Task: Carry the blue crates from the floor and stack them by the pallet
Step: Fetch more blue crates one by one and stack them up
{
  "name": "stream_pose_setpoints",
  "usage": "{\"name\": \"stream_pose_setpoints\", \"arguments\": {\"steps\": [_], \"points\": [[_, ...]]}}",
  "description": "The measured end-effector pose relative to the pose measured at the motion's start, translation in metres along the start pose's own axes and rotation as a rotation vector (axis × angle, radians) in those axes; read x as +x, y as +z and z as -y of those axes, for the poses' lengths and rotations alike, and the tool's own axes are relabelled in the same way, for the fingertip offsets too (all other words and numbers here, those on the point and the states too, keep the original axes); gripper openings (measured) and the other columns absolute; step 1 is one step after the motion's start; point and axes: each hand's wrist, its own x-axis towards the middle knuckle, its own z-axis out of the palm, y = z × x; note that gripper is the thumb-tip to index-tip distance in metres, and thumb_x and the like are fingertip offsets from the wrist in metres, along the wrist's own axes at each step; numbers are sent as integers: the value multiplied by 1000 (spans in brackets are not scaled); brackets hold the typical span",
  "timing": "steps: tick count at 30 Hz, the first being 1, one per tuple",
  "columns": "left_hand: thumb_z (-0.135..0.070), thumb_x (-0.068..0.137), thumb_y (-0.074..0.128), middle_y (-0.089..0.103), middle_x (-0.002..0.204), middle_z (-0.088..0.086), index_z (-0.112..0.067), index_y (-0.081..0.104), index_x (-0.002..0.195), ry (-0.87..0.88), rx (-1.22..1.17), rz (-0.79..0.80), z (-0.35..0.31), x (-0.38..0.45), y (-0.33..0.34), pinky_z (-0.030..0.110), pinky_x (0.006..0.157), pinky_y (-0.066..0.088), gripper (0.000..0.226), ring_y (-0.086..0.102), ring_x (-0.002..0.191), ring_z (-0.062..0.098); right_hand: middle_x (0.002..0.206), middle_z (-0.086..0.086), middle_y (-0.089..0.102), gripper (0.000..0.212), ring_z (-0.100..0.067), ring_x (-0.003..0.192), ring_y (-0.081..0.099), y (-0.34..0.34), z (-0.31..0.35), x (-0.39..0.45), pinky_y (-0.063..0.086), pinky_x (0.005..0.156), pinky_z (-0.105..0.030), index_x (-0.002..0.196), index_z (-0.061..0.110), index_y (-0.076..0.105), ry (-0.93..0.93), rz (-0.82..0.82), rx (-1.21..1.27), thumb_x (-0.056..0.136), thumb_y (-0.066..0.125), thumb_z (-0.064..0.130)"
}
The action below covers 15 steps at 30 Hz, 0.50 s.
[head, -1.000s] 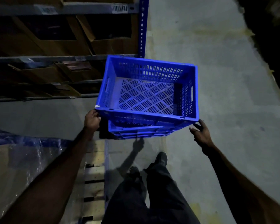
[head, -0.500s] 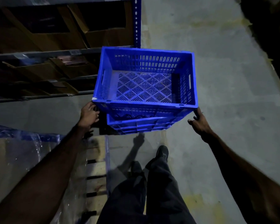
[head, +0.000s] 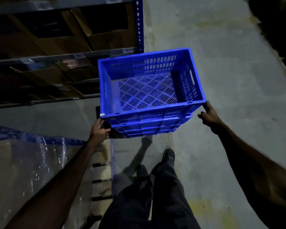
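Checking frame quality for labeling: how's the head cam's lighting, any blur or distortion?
Head view: dim overall, the crate is the brightest thing; shelving and the top right corner sink into black; a shadow falls on the floor below the crate; wide-angle bending at the edges; forearms soft.

dim concrete floor [head: 221, 80], blue-posted shelving [head: 139, 23] holding cardboard boxes [head: 106, 38]

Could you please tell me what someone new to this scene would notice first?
The bright blue slotted plastic crate at centre, empty, sits atop other blue crates on the grey concrete floor. The left hand and right hand touch its near corners. A plastic-wrapped wooden pallet lies lower left.
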Motion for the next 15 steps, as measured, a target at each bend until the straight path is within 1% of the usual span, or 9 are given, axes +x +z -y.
{"name": "stream_pose_setpoints", "arguments": {"steps": [1, 3, 4, 6, 9, 10, 12, 14, 15], "points": [[32, 87, 38, 47, 132, -7, -10, 37, 145, 4, -26, 5, 1, -4, 2, 16, 39, 41, 72, 61, 90, 34, 146, 13, 50, 76, -7, 106, 52, -1, 1, 2, 36, 63, -16, 144, 27, 45, 2, 2, -1, 78, 41, -13], [33, 86, 36, 52, 116, -16, -15, 41, 134, 20, -51, -3, 3, -5, 1, 16, 40, 41, 68, 69, 70, 16, 147, 13, 50, 77, -7, 109, 50, -3, 4, 5, 35, 64, -17, 144, 24, 45, 19, -2, 1, 77, 40, -14], [34, 85, 37, 52, 114, -17, -15, 40, 133, 25, -53, 1, 5, -3, -1, 15, 41, 43, 69, 69, 62, 9, 148, 12, 50, 77, -4, 104, 49, -4, 5, 7, 35, 64, -17, 143, 23, 45, 27, 0, 3, 76, 39, -15], [36, 82, 40, 52, 115, -16, -11, 42, 133, 27, -24, 18, 7, -2, -4, 15, 43, 45, 70, 69, 59, 4, 148, 11, 51, 78, 2, 94, 48, -4, 4, 7, 36, 64, -18, 143, 24, 46, 43, -2, 10, 75, 39, -14], [35, 84, 40, 53, 114, -11, -19, 51, 114, 9, -39, 8, 11, -4, -4, 16, 42, 46, 63, 65, 52, 1, 148, 11, 52, 78, 6, 85, 45, -6, 0, 9, 37, 65, -20, 140, 26, 47, 59, -12, 11, 73, 39, -12], [35, 84, 41, 53, 119, -6, -21, 51, 111, 12, -48, 5, 12, -6, -3, 16, 42, 46, 64, 66, 53, 1, 147, 11, 52, 77, 6, 82, 44, -7, -1, 10, 37, 65, -19, 140, 25, 48, 63, -21, 11, 73, 39, -12], [36, 83, 41, 43, 135, 1, -16, 45, 125, 14, -63, 5, 15, -10, -2, 16, 44, 48, 67, 70, 62, 5, 146, 9, 53, 76, 5, 80, 44, -9, 2, 11, 36, 64, -19, 140, 23, 49, 69, -35, 6, 74, 39, -13], [38, 82, 41, 38, 143, 0, -13, 35, 144, -13, -50, 3, 17, -13, 0, 17, 45, 49, 81, 69, 80, 21, 143, 9, 54, 76, -1, 87, 49, -9, 5, 9, 36, 63, -19, 140, 22, 49, 75, -42, -3, 74, 39, -14], [37, 81, 41, 38, 146, 0, -15, 36, 146, -15, -38, -3, 18, -14, 1, 17, 46, 48, 83, 66, 87, 26, 142, 9, 54, 76, -7, 94, 50, -9, 7, 7, 37, 64, -19, 140, 22, 49, 78, -45, -3, 75, 38, -14]]}}
